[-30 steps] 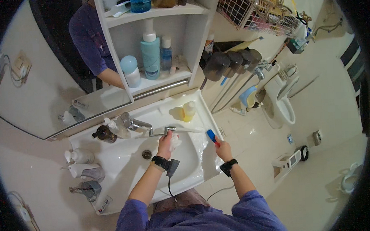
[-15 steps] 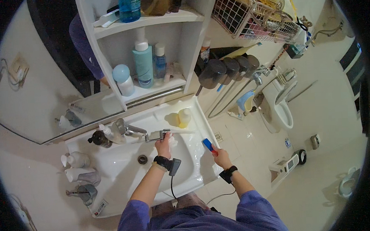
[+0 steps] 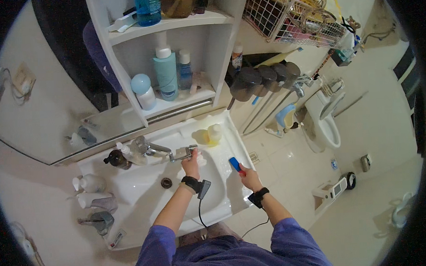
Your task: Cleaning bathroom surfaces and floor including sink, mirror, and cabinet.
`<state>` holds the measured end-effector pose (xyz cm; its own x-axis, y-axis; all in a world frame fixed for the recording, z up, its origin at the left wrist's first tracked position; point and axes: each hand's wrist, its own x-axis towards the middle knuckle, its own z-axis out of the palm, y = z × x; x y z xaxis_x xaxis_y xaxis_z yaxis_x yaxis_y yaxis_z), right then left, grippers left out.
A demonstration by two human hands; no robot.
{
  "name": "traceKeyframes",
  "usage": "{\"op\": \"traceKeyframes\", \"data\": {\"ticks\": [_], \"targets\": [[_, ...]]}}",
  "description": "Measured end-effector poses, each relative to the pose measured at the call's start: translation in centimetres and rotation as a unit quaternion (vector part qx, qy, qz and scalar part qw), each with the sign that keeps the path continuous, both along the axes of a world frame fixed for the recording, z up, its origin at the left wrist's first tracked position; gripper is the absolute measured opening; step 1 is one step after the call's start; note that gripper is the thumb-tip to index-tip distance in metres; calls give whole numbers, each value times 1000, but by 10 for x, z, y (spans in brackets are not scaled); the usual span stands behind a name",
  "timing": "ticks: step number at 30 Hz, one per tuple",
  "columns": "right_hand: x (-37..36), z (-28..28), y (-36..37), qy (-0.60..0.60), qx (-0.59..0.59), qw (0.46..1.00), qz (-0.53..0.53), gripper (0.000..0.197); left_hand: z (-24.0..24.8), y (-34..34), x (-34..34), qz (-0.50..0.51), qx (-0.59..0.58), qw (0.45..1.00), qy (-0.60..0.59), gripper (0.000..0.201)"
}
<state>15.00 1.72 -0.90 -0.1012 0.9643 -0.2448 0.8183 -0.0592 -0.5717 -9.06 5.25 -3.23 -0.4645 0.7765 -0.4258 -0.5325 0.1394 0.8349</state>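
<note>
My left hand (image 3: 191, 167) reaches over the white sink (image 3: 144, 194), fingers closed at the end of the jointed chrome faucet (image 3: 178, 157). Something white and soft-looking (image 3: 201, 158) shows beside those fingers; whether it is foam or a cloth I cannot tell. In my right hand (image 3: 250, 178) is a brush-like tool with a blue head (image 3: 235, 164) and a red handle, its bristles not visible. The blue head is over the wet right-hand ledge of the sink. At the back of that ledge stands a pale bottle with yellow liquid (image 3: 214, 134).
Pump bottles (image 3: 90, 183) and a grey cup-like holder (image 3: 102, 222) line the sink's left side. Above it hangs a white shelf unit (image 3: 125, 37) with toiletries, next to a mirror (image 3: 43, 111). Dark cups (image 3: 245, 84) hang on the wall. A toilet (image 3: 326, 129) stands at right.
My right hand and the blue-headed brush have shifted slightly left and back over the ledge. The thin water stream seen earlier at the faucet tip no longer shows. My left hand stays at the faucet.
</note>
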Motion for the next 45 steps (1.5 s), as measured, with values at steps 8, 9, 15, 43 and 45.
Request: {"op": "traceKeyframes", "data": {"ticks": [8,9,15,43,45], "targets": [[-36,-17,51,-21,45,999,-21,37,6,3,18,-68,-6,998,0,17],[-48,-17,34,14,52,998,-16,39,5,5,12,-70,-11,997,-40,19],[-9,-18,-14,0,50,999,20,43,-28,9,-7,-91,-42,991,92,27],[1,-3,-1,16,41,998,44,41,52,-19,11,-389,19,810,438,27],[0,-9,-4,12,67,997,38,41,61,1,13,-335,-18,772,540,41]]}}
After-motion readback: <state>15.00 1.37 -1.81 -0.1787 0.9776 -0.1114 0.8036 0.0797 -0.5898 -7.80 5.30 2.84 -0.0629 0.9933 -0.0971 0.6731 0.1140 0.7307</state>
